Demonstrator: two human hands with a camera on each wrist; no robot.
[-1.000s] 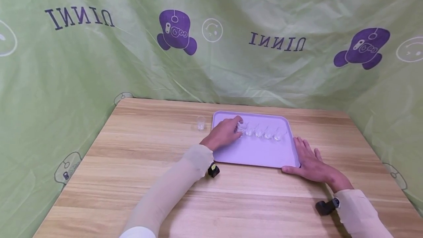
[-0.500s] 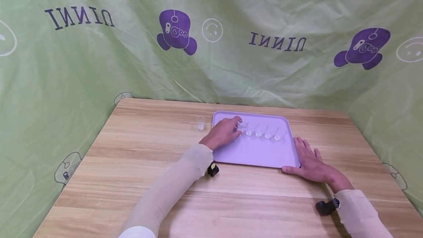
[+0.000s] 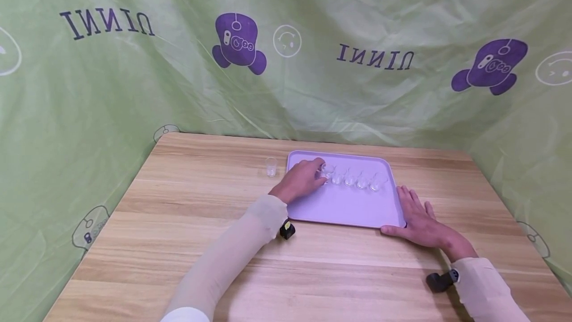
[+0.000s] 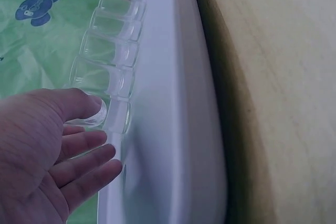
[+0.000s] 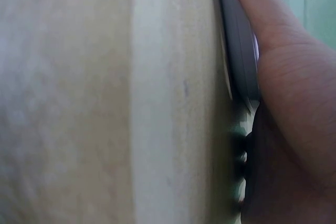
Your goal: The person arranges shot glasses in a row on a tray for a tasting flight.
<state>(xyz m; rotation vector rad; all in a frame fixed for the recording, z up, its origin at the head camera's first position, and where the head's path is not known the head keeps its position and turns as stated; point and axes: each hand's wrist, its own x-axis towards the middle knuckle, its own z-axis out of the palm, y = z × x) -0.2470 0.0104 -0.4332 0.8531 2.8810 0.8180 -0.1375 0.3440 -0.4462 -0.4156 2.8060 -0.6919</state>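
On the purple tray (image 3: pixel 344 210) in the head view, my left hand (image 3: pixel 300 182) pinches a small clear shot glass (image 3: pixel 328 172) between thumb and fingers. That glass stands at the left end of a row of several matching shot glasses (image 3: pixel 350 179). In the left wrist view, the thumb (image 4: pixel 79 104) lies against the held glass (image 4: pixel 119 116), and the other glasses (image 4: pixel 100 48) line up beyond it. My right hand (image 3: pixel 417 220) rests at the tray's near right corner, its fingers spread along the right edge and its thumb by the front edge.
One more clear shot glass (image 3: pixel 271 167) stands on the wooden table (image 3: pixel 201 212), left of the tray. A green printed curtain (image 3: pixel 313 98) hangs behind the table and along its sides. Small black cameras (image 3: pixel 287 230) sit at both wrists.
The held glass shifts only very slightly at the left end of the row. My right hand and the tray stay where they were.
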